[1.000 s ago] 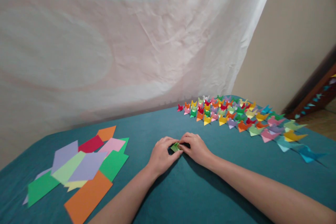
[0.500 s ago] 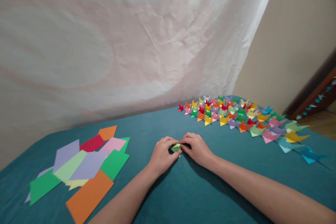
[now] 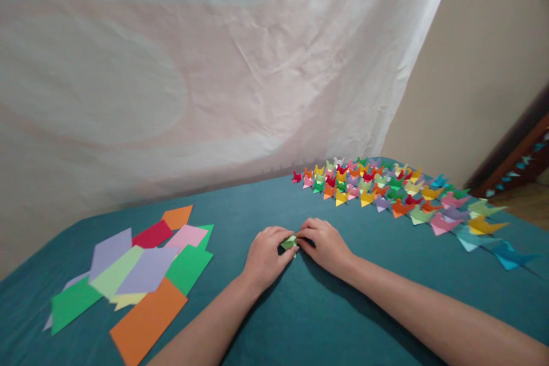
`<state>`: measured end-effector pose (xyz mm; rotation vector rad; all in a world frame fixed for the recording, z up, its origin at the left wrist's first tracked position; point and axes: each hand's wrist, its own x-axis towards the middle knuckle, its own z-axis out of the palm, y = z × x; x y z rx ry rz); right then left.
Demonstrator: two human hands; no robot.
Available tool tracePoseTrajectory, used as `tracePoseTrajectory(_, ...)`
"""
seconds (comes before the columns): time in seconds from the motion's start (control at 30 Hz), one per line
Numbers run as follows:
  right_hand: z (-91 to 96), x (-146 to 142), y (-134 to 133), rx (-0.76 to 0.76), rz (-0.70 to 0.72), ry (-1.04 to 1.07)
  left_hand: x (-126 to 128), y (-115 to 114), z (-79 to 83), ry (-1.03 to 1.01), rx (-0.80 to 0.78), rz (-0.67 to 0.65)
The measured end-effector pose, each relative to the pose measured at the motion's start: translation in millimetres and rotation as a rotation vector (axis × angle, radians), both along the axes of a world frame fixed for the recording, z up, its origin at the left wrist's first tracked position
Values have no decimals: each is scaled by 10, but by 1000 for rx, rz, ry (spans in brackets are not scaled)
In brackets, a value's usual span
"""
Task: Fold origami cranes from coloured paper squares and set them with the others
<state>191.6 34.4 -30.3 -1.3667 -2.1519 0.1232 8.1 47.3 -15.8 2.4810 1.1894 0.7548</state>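
A small piece of folded light-green paper [image 3: 289, 242] is held between both hands just above the teal tablecloth. My left hand [image 3: 266, 256] grips it from the left, thumb below and fingers above. From the right, my right hand [image 3: 322, 241] pinches the paper's edge between thumb and fingertips. Part of the paper is hidden by the fingers, so its full folded shape cannot be made out.
Loose coloured paper sheets, among them an orange sheet [image 3: 149, 320] and a green sheet [image 3: 189, 270], overlap on the left. Rows of folded paper birds [image 3: 368, 199] stand at the back right. A pale curtain [image 3: 206, 80] hangs behind the teal-covered table [image 3: 274, 323].
The fingers have shifted slightly on the light-green paper, and both hands keep hold of it. The whole view has moved a little; sheets and birds lie as before.
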Motion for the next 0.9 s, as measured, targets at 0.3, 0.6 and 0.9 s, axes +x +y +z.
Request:
tracePoseTrajectory(0.3, 91, 75, -152, 111, 113, -113, -11, 2, -11, 10, 36, -1)
tracePoseTrajectory(0.6, 129, 50, -161, 177, 116, -292, -6, -4, -6, 5, 57, -12)
tracePoseTrajectory(0.9, 155, 18, -147, 142, 100, -394, 30, -86, 56, 114, 173, -18)
